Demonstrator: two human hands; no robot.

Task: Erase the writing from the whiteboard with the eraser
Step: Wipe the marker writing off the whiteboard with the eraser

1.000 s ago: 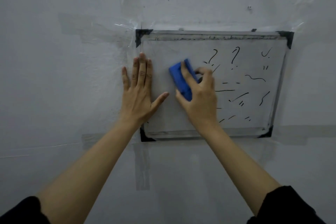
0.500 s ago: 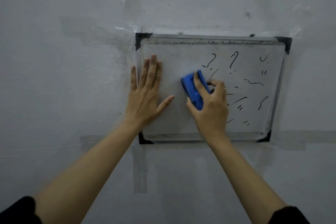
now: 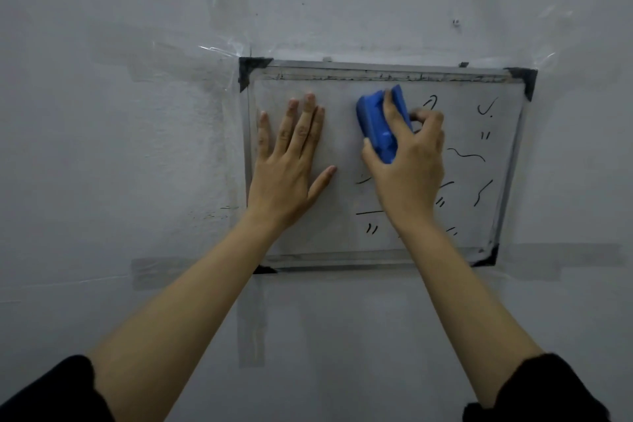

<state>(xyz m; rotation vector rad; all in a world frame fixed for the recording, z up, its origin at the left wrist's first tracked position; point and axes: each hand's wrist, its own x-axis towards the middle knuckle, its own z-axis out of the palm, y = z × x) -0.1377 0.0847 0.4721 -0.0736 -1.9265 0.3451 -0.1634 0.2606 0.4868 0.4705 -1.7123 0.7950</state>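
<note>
A small whiteboard (image 3: 342, 96) with a metal frame and black corners is taped flat against a grey wall. Black marker strokes (image 3: 466, 155) remain on its right half and lower middle; the left part looks wiped. My right hand (image 3: 407, 168) grips a blue eraser (image 3: 376, 125) and presses it against the board near the upper middle. My left hand (image 3: 287, 168) lies flat on the board's left side, fingers spread, holding nothing.
Clear tape strips (image 3: 226, 48) hold the board to the wall (image 3: 102, 147) at its corners, with more tape below the left corner. A small fitting (image 3: 456, 23) sticks out of the wall above the board.
My right hand has carried the eraser to the right and then up toward the top of the board. One question mark and some middle strokes are gone. My left hand has slid slightly onto the board.
</note>
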